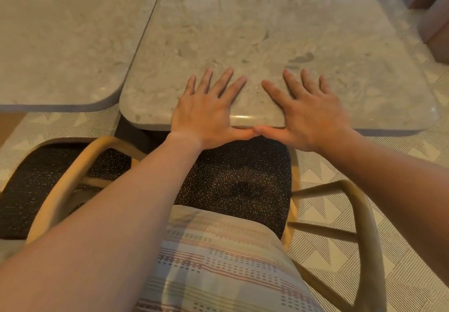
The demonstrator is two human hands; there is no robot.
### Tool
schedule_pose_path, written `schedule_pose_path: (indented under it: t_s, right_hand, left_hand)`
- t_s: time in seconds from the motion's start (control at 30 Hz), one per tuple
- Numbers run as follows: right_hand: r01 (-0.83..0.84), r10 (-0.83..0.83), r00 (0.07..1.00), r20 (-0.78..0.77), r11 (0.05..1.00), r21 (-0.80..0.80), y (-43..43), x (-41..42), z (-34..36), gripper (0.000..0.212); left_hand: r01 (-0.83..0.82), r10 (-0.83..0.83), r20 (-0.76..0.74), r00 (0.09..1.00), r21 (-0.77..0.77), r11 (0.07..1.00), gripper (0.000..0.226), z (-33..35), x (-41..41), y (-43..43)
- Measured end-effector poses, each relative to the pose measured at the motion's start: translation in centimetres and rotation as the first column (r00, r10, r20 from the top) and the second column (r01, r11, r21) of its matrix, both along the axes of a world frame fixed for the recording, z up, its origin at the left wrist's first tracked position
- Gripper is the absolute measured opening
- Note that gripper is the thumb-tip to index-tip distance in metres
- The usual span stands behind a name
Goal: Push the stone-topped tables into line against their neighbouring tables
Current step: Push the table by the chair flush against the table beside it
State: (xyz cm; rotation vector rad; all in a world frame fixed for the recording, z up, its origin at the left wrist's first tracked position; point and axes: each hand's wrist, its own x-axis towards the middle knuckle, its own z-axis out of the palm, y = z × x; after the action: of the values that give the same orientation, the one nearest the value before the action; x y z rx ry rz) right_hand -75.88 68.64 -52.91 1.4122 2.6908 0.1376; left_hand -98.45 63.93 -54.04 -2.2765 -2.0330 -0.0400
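Observation:
A stone-topped table [267,32] with a beige mottled top fills the middle and right of the head view. Its near edge sticks out closer to me than the near edge of the neighbouring stone-topped table [60,39] on the left; a thin dark seam runs between the two. My left hand [209,107] lies flat on the near edge of the middle table, fingers spread. My right hand [308,110] lies flat beside it, fingers spread too. Both thumbs hook over the rounded front edge and touch each other.
A wooden chair with a dark speckled seat [243,183] stands right under my arms, tucked at the table's front. A second such chair [36,185] is at the left. Patterned pale floor [401,214] shows at the right, and dark furniture [435,8] stands at the far right.

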Motion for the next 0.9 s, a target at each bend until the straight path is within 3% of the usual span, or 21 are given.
schedule_pose_path:
  t_s: [0.9]
  right_hand:
    - [0.005, -0.005, 1.0, 0.02, 1.0, 0.021, 1.1, -0.3, 0.2, 0.119]
  left_hand:
    - [-0.001, 0.001, 0.016, 1.0, 0.02, 1.0, 0.127, -0.1, -0.2, 1.3]
